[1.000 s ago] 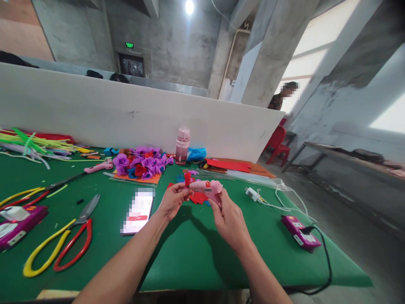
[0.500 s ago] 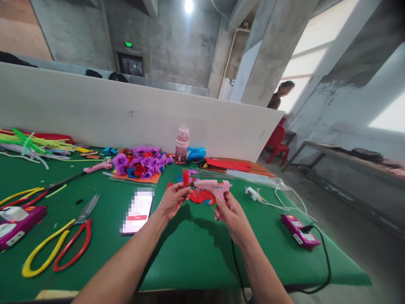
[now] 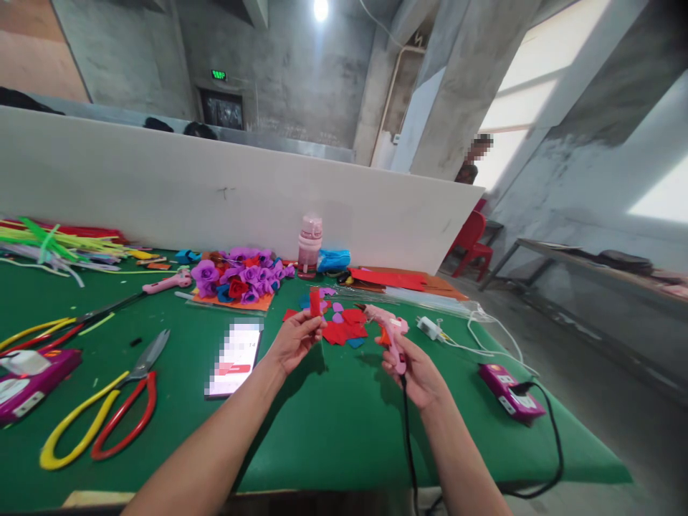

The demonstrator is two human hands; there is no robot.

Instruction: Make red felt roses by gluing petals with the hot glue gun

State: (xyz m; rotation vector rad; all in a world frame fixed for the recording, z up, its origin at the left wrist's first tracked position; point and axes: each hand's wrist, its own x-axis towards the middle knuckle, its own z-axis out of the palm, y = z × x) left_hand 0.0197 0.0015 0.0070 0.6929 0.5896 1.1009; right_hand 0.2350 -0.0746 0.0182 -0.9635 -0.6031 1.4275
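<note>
The left hand (image 3: 297, 342) pinches the red strip (image 3: 314, 301) upright between its fingers; the right hand (image 3: 418, 367) grips the glue gun (image 3: 396, 331), nozzle (image 3: 362, 308) apart from the strip. Advisable: steady the strip by its lower end; keep the nozzle, presumably hot, off the left fingers. From here, the bottle (image 3: 310, 249) beyond those fingers looks pink; contents indeterminable.

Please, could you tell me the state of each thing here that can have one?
Left hand: closed, pinching red strip
Red strip: held upright
Right hand: closed around glue gun
Glue gun: nozzle apart from red strip
Phone: flat, screen lit
Nearest scissors: blades closed or nearly so
Pink bottle: standing upright
Ceiling lamp: on
White charger: lying unplugged
Exit sign: lit
</note>
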